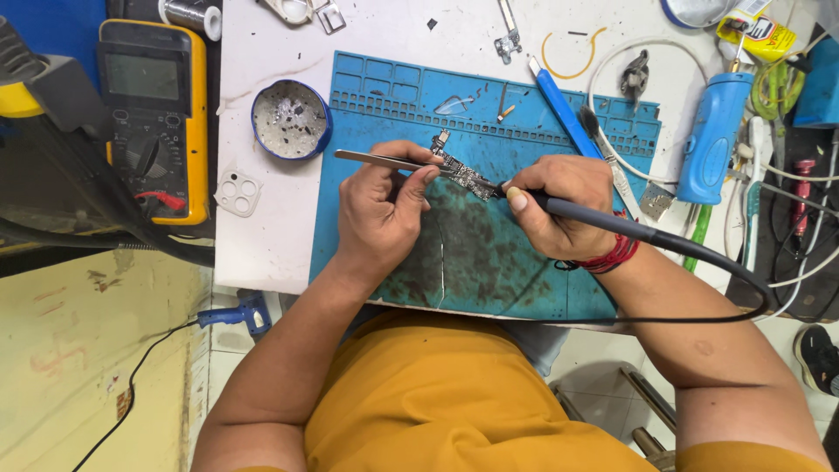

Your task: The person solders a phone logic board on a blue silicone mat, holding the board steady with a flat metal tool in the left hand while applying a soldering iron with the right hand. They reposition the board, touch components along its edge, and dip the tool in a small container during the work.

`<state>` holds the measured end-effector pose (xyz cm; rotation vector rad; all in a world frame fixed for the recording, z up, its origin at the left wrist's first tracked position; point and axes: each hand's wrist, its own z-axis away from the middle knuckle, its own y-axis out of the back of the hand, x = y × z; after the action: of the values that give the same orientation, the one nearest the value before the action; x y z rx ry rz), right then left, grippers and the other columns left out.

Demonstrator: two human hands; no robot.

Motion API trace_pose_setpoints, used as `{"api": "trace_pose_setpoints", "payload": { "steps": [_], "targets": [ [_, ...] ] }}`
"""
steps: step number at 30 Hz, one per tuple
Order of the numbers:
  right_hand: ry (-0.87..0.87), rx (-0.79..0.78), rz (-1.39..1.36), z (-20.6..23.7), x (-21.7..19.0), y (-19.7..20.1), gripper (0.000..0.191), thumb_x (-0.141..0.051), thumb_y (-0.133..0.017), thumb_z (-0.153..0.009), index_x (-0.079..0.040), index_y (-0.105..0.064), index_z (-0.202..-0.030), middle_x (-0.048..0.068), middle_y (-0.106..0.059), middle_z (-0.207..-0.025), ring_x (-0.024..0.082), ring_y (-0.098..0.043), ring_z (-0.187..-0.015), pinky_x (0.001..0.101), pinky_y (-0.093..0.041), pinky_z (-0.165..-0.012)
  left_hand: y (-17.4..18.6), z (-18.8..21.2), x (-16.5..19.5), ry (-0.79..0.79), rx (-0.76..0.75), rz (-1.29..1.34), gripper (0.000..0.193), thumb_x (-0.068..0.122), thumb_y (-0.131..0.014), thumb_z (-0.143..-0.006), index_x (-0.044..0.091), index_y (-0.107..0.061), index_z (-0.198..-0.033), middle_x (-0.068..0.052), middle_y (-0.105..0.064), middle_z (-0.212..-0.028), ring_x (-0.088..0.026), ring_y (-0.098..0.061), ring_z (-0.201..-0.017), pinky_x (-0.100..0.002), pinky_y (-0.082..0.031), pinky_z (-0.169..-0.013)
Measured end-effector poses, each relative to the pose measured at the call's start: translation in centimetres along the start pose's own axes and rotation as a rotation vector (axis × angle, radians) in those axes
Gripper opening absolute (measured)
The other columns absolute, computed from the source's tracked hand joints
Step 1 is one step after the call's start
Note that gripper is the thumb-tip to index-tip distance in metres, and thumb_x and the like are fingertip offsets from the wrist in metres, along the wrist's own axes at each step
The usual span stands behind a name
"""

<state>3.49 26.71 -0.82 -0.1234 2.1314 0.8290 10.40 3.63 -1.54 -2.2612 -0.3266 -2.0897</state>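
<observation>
Yellow cloth of a shirt is seen nearest, with both forearms reaching up from it onto a stained blue mat laid on the white surface. A pair of metal tweezers is pinched between the thumb and fingers of the left hand, its tips lying at a small circuit board that rests on the mat between the two hands. A soldering iron with a dark cable is gripped pen-like by the closed fingers of the right hand, its tip touching the board's right end. Red thread is worn on the right wrist. Farther off, a round blue tin and a yellow multimeter are seen to the left.
</observation>
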Motion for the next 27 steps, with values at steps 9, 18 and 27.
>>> {"api": "trace_pose_setpoints", "payload": {
  "steps": [9, 18, 27],
  "targets": [
    [-0.023, -0.019, 0.019, -0.2, -0.06, -0.08, 0.006, -0.004, -0.068, -0.096, -0.002, -0.064, -0.092, 0.012, -0.07, -0.081, 0.024, -0.067, -0.065, 0.0333, -0.051, -0.06, -0.08, 0.05, -0.05, -0.029, -0.034, -0.086, 0.009, 0.005, -0.068, -0.102, 0.005, -0.065, -0.11, -0.004, -0.077, -0.096, -0.007, -0.07, -0.07, -0.022, -0.057, -0.059],
    [-0.023, -0.033, 0.028, -0.15, -0.09, -0.03, 0.007, -0.004, -0.069, -0.095, -0.002, -0.064, -0.09, 0.011, -0.068, -0.077, 0.025, -0.065, -0.063, 0.0341, -0.049, -0.058, -0.17, 0.02, 0.05, -0.022, -0.024, -0.104, 0.007, 0.004, -0.068, -0.101, 0.005, -0.066, -0.108, -0.004, -0.075, -0.088, -0.009, -0.07, -0.067, -0.024, -0.056, -0.057],
    [-0.022, -0.026, 0.024, -0.1, -0.08, -0.06, 0.007, -0.003, -0.068, -0.096, -0.002, -0.063, -0.09, 0.012, -0.069, -0.08, 0.024, -0.065, -0.063, 0.0336, -0.049, -0.059, -0.09, -0.05, 0.13, -0.015, -0.035, -0.095, 0.007, 0.004, -0.068, -0.102, 0.005, -0.065, -0.108, -0.002, -0.072, -0.082, -0.008, -0.068, -0.065, -0.024, -0.052, -0.056]
  ]
}}
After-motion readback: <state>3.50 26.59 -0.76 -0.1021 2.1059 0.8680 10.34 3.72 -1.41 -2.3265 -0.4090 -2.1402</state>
